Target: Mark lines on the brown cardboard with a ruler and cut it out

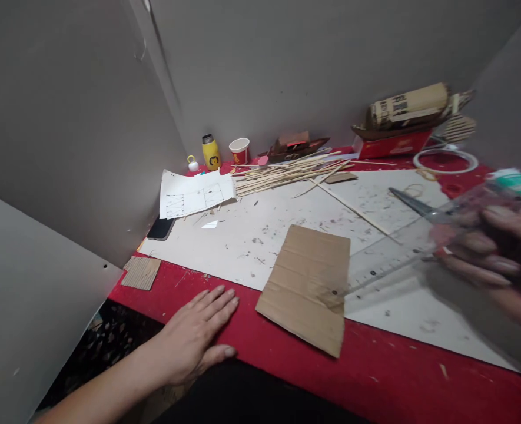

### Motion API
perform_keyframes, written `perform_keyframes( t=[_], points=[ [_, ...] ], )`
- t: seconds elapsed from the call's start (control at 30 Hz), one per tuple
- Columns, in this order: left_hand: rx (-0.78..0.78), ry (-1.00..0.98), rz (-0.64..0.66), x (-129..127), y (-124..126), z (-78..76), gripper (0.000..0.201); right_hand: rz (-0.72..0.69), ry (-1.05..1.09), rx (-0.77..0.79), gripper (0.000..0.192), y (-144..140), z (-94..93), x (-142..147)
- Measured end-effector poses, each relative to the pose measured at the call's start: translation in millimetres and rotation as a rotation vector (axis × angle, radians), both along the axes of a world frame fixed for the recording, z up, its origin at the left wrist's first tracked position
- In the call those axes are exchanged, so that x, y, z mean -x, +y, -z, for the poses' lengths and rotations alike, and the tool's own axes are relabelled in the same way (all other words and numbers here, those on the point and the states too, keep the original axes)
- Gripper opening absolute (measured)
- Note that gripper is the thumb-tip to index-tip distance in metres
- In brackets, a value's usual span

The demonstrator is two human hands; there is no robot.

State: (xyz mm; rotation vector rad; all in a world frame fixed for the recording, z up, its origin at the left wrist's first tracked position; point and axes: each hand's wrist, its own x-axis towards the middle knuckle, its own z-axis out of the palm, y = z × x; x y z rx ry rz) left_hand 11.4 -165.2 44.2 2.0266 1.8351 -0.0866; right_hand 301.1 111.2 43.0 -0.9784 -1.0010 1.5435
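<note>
**WORKSTATION STATUS: RULER HELD OVER CARDBOARD**

Clearance: the red table [286, 365] is boxed in by grey panels at left, rear and right. Open room is found along the near edge, btwn the left hand [196, 335] and the cardboard sheet [307, 288].

Surface: a white, scuffed work board [260, 235] is laid on the red top. Bamboo sticks [286, 171], a drawing sheet [193, 194], a phone [161, 228], scissors [414, 204], a yellow flask [211, 152] and a paper cup [239, 151] are grouped toward the rear.

Item: a clear plastic ruler [388, 262], w/ printed scale, is pinched at its right end by the right hand [498, 253]; its far tip lies at the cardboard's right edge. Contact cannot be told. The left hand is spread flat, palm down, on the table, just left of the cardboard, not touching it.
</note>
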Motion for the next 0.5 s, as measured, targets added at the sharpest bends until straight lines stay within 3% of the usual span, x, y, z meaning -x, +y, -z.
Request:
perform_keyframes(
  t=[0.13, 0.27, 0.4, 0.5],
  points=[
    [-0.048, 0.007, -0.085, 6.2, -10.2, -30.4, 0.047, 0.043, 0.053, 0.078, 0.029, -6.6, -12.7, 3.9],
    [-0.094, 0.024, -0.231, 12.7, 8.2, -47.6, 0.038, 0.031, 0.098, 0.065, 0.037, -7.4, -18.2, 3.2],
    [-0.317, -0.006, -0.196, 17.6, 52.4, -46.5, 0.029, 0.015, 0.108, 0.050, 0.038, -7.3, -19.4, 1.5],
    [-0.379, -0.017, -0.141, 15.3, 97.8, -34.0, 0.033, 0.006, 0.122, 0.037, 0.037, -6.6, -18.1, -0.1]
  ],
)
